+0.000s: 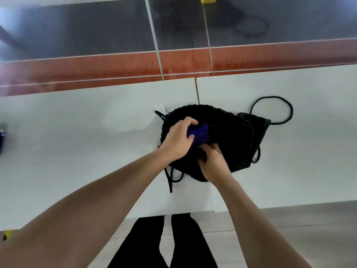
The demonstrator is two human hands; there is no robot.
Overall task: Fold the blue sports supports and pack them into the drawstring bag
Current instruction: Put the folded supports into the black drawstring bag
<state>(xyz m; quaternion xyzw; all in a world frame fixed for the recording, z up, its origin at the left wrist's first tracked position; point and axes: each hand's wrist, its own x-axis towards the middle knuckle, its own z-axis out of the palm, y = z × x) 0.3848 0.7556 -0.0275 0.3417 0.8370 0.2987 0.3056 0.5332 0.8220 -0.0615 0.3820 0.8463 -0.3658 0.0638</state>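
Blue sports support [199, 135], folded into a compact block, sits at the gathered mouth of the black drawstring bag [231, 140], held there between both hands. The left hand [178, 141] comes in from the lower left and grips the support, fingers curled over its far edge and thumb against its near side. The right hand [214, 161] comes up from below and curls its fingers round the near rim of the bag's opening, just beside the support's lower corner; whether it also touches the support cannot be told. The two hands are close together, almost touching. The bag lies flat on the white table [77, 151], spreading to the right of the hands, its puckered rim arching behind them. One black cord loop [272, 109] lies on the table beyond the bag's far right corner, and other cord ends [171, 180] trail off the near left side. At the table's far left edge a second blue item [2, 136] shows only in part, too cut off to identify.
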